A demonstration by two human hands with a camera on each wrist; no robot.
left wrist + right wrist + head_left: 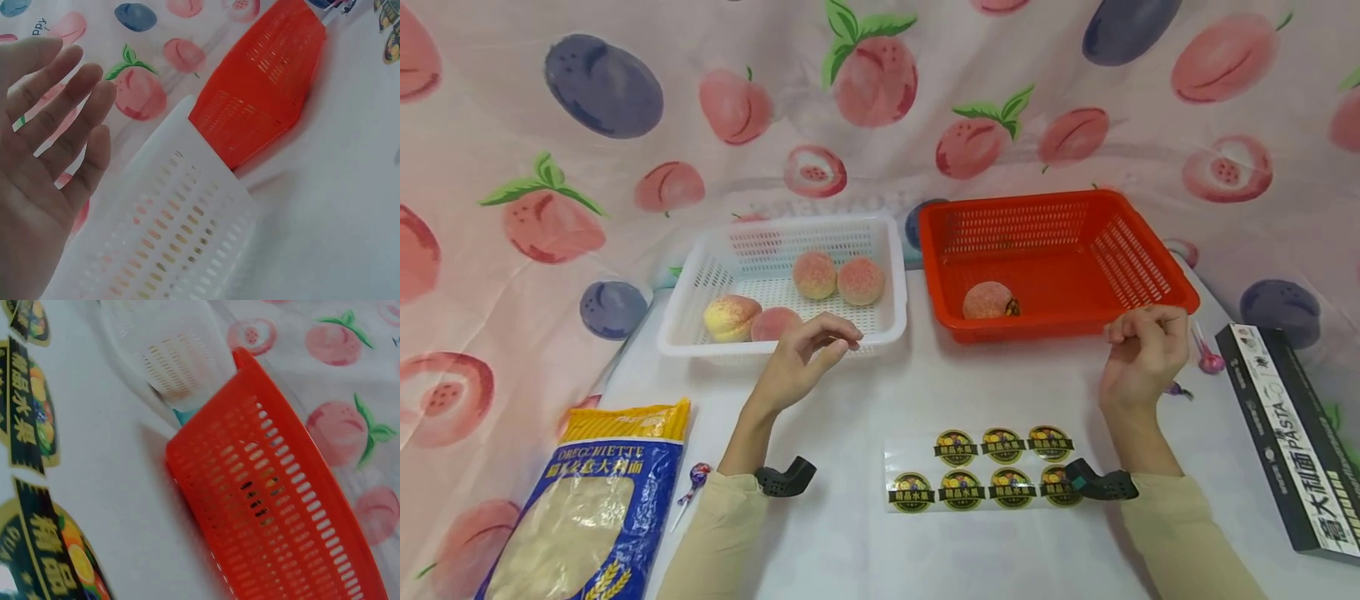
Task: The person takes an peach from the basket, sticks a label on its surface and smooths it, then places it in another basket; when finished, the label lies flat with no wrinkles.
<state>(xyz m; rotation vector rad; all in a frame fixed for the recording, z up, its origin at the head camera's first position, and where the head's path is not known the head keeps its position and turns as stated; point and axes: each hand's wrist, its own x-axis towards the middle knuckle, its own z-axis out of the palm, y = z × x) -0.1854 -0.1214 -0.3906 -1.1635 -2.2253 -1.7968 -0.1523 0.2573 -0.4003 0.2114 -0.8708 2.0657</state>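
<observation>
My left hand [805, 354] hovers at the front rim of the white basket [895, 283], fingers relaxed and holding nothing. In the left wrist view that hand [50, 137] shows its palm and spread fingers beside the basket's wall. Several peaches, among them a yellow-pink peach [730, 318], lie in the white basket. My right hand [1146, 354] is raised by the front right rim of the red basket [1052, 323], fingers loosely curled and nothing visible in them; the right wrist view leaves it out. A peach [987, 300] with a dark sticker [1012, 307] sits in the red basket.
A sheet of round fruit stickers [985, 467] lies on the table between the forearms. At the left are a pasta bag [587, 500] and a lollipop [698, 477]. A black-and-white pasta box [1292, 442] and another lollipop [1210, 360] lie on the right.
</observation>
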